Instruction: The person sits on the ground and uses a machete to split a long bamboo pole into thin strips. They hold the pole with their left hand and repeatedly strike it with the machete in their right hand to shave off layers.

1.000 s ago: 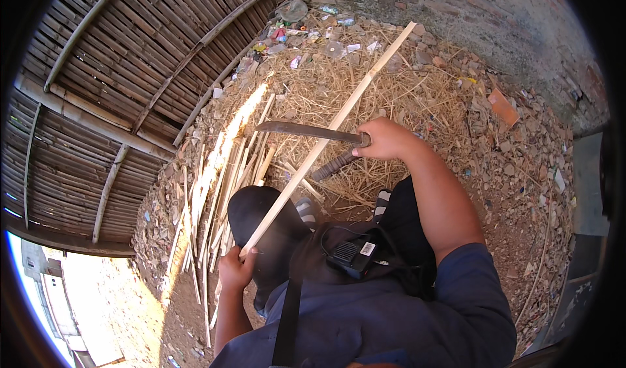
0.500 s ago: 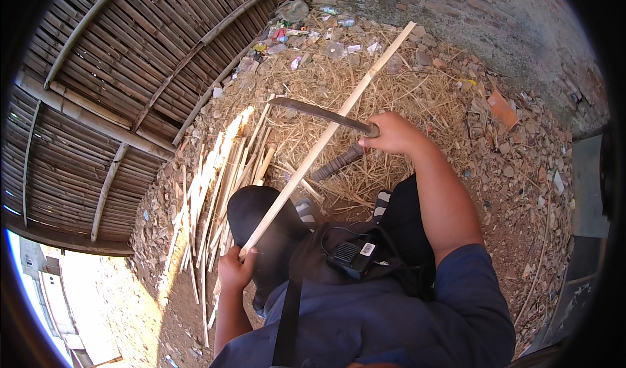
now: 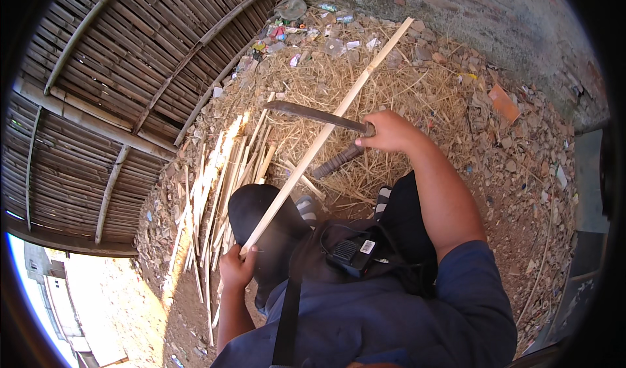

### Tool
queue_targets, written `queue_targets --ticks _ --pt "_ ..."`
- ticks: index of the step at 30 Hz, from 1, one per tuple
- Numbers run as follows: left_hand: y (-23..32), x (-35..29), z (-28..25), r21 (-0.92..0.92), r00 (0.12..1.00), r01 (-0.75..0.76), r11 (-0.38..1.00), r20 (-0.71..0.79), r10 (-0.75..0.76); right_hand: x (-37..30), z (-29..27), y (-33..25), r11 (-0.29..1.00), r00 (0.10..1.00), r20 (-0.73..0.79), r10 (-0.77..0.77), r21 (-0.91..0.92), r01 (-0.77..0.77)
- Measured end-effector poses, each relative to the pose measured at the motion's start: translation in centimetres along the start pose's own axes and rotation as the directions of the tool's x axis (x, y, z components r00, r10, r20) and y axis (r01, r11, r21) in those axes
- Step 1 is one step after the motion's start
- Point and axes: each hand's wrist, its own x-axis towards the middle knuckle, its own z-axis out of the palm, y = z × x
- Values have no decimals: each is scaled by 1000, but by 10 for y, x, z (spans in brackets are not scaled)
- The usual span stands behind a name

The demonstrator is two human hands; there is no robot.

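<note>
Fingers of the left hand (image 3: 236, 268) are wrapping tight around the lower end of a long pale bamboo stick (image 3: 326, 132), down near the person's knee. That stick is running up and away at a slant over the straw, its far tip reaching toward the brick wall (image 3: 495, 6). Fingers of the right hand (image 3: 389, 131) are closing around the handle of a curved dark blade (image 3: 313, 114); the handle itself is hiding inside the fist, and the blade is crossing the stick about midway, though whether the edge is biting in or only touching is hard to tell. Just below the blade a dark cylindrical piece (image 3: 339, 161) is lying in the straw, partly covered by the stick. A black pouch (image 3: 355, 250) is hanging at the chest and is covering the lap. To the left, a pile of split bamboo strips (image 3: 225, 179) is lying on the dirt. Beyond it, a woven bamboo fence (image 3: 117, 88) is bending along the rim. Litter (image 3: 293, 26) is gathering at the foot of the wall.
</note>
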Motion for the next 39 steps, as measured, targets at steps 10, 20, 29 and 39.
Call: queue_targets --ticks 10,20,29,39 --pt "5 2 -2 19 1000 14 1000 9 -14 0 -4 12 992 1000 -30 -2 126 6" --pt "-6 -1 1 3 999 33 999 5 -33 -8 3 -21 992 989 82 -119 -30 122" --pt "3 1 -1 13 999 42 999 10 -42 0 -1 5 998 997 -67 -38 41 41" --pt "1 0 -3 -7 998 58 998 17 -58 -6 -8 -10 1000 999 44 -29 10 29"
